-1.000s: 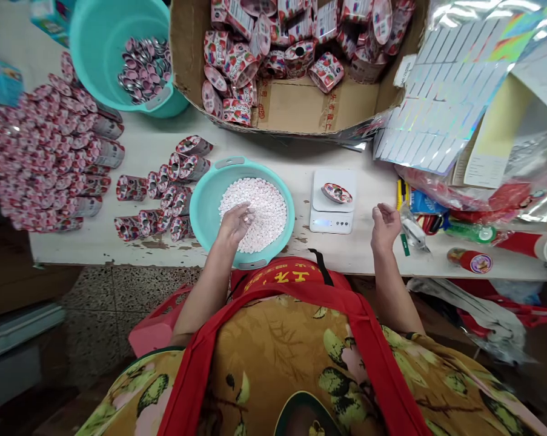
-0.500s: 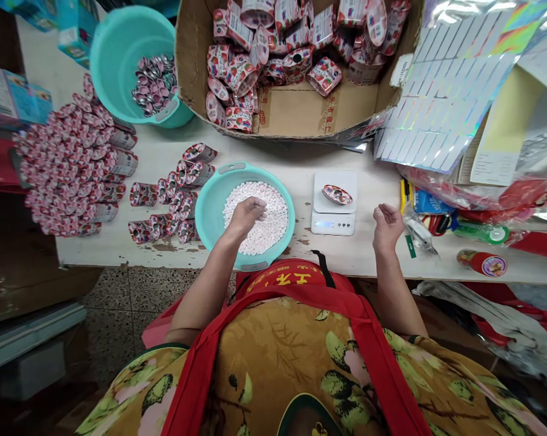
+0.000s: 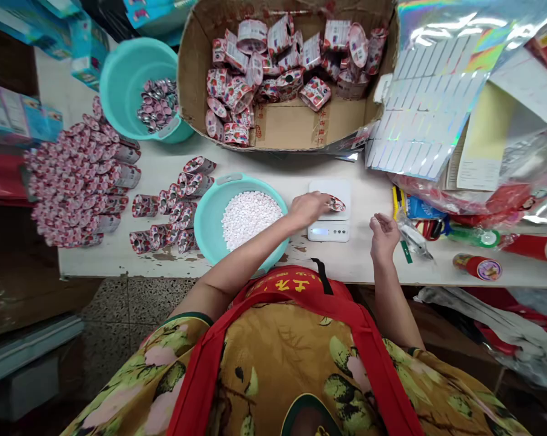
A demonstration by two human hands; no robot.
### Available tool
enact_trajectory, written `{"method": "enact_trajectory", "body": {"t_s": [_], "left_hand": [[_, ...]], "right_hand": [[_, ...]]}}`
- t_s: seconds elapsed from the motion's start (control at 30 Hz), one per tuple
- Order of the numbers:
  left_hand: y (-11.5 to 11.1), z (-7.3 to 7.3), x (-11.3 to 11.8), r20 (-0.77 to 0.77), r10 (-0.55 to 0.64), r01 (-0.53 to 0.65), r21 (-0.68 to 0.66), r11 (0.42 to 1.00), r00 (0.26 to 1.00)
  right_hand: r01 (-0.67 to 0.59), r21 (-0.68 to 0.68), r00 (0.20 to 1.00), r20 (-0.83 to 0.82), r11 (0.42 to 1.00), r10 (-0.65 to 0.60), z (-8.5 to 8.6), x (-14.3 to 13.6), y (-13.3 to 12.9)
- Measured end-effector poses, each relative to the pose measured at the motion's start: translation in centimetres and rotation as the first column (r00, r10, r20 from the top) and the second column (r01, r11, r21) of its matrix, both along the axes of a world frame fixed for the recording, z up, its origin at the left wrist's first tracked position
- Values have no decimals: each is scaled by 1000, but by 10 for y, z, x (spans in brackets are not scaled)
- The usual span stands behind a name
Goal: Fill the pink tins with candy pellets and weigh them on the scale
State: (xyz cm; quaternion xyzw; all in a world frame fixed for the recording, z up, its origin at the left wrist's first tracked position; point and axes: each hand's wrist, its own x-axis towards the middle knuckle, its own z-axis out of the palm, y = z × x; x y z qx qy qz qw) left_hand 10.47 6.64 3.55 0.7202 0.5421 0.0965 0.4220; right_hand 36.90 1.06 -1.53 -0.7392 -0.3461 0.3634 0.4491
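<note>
left hand (image 3: 308, 208) moved from basin (image 3: 208, 218) to tin (image 3: 336, 204) on scale (image 3: 330, 231)

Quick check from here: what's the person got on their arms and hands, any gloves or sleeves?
No gloves: the left hand and right hand are bare, and both forearms are bare too. Short sleeves end above the elbows, in a mustard floral print with green leaves and a dark green hem. No rings or watch visible.

Lighting is bright and even overhead. My arms cast soft shadows on the table (image 3: 373, 266). Glare streaks the foil sheets (image 3: 437, 79) at its far right corner. Wide-angle distortion bends the frame edges; corners blur slightly.
</note>
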Motion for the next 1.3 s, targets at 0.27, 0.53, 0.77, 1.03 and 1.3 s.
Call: {"method": "enact_trajectory", "body": {"t_s": [0.27, 0.53, 0.77, 1.03, 1.3], "left_hand": [[-12, 14, -37, -260, 161, -118, 173, 978, 952], [-151, 52, -232, -275, 836, -821, 205, 533, 474], [-240, -40, -282, -509, 786, -926, -62, 373, 351], [-240, -105, -295, -607, 691, -881, -31, 472, 392], [-218, -117, -341, -575, 714, -869, 14, 495, 398]], "right_hand": [[-142, 16, 989, 39, 990, 141, 18, -64, 30], [-654, -6, 757, 15, 757, 654, 56, -197, 34], [-964, 118, 258, 209, 238, 943, 47, -343, 63], [-802, -500, -526, 334, -326, 782, -6, -540, 33], [-740, -612, -591, 397, -277, 702, -45, -598, 2]]}}
